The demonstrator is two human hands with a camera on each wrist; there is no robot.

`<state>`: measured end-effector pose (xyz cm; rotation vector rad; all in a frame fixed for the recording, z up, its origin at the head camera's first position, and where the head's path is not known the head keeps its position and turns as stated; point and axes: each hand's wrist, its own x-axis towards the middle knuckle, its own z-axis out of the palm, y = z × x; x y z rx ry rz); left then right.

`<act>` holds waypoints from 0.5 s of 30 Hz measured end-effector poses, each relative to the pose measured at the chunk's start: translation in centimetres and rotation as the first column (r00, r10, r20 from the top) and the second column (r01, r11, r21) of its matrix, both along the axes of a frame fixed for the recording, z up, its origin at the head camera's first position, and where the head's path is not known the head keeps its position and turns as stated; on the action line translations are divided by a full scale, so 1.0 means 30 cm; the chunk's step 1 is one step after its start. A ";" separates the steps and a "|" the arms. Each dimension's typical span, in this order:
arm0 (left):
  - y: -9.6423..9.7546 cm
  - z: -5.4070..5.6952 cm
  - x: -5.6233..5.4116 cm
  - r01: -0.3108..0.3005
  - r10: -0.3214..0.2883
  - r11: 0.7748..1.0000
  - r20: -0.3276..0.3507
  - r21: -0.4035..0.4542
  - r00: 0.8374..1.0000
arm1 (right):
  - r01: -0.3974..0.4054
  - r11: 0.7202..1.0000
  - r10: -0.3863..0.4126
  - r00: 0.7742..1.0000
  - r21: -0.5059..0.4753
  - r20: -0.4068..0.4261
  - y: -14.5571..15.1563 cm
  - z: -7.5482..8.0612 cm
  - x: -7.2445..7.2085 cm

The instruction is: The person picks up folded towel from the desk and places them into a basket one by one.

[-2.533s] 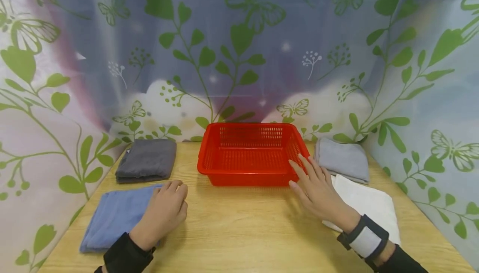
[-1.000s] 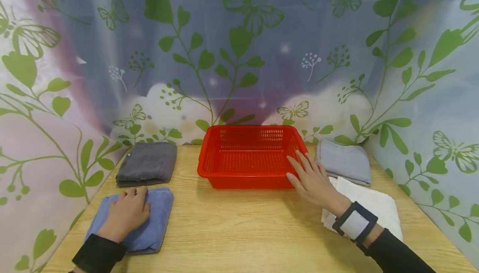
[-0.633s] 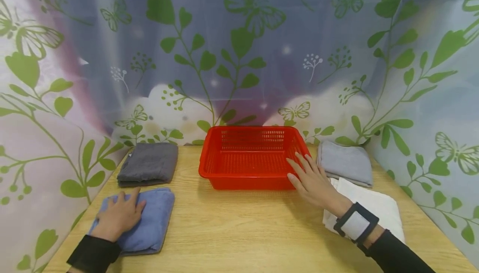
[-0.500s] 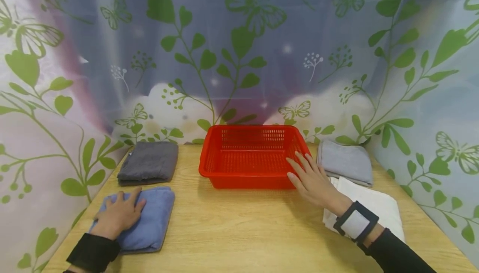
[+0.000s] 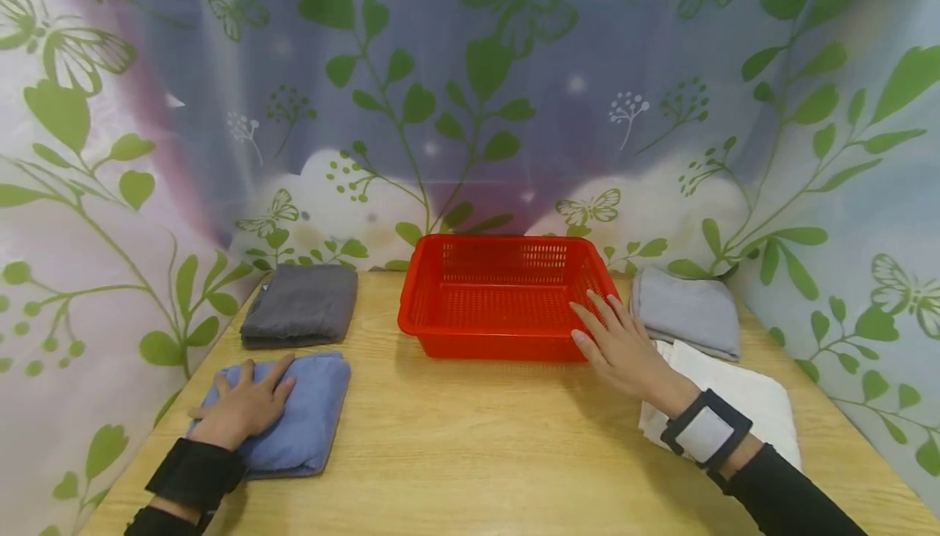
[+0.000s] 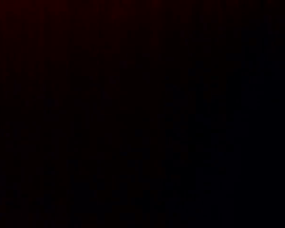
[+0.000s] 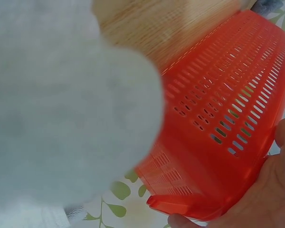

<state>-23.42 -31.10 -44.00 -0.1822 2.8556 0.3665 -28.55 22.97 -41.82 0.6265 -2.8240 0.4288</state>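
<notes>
A folded blue towel (image 5: 308, 414) lies on the table at the left. On top of it rests my left hand (image 5: 246, 405), palm down with the fingers spread. The left wrist view is almost black and shows nothing of this. A red plastic basket (image 5: 499, 347) with slotted walls stands at the middle back, and nothing lies in it. At its right front corner is my right hand (image 5: 624, 350), fingers straight and apart, over the rim. In the right wrist view that hand (image 7: 261, 190) touches the basket's edge (image 7: 213, 161).
Behind the blue towel sits a folded dark grey towel (image 5: 301, 305). A light grey towel (image 5: 686, 312) lies right of the basket, with a white towel (image 5: 742, 405) in front of it, partly under my right forearm. A patterned curtain (image 5: 470, 152) encloses the table's back and sides.
My left hand has moved left from the blue towel's right edge onto its top, and its fingers have spread. My right hand stays at the basket's right side. The head view has shifted slightly.
</notes>
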 end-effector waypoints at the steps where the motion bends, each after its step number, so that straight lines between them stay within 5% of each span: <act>1: 0.000 0.002 -0.003 -0.001 0.001 1.000 0.002 0.002 1.000 | 0.000 1.000 0.000 1.000 0.000 -0.003 0.001 0.000 -0.001; 15: 0.008 0.003 -0.008 -0.002 0.002 1.000 0.008 -0.017 1.000 | -0.006 1.000 0.006 1.000 -0.006 -0.015 0.009 -0.003 -0.001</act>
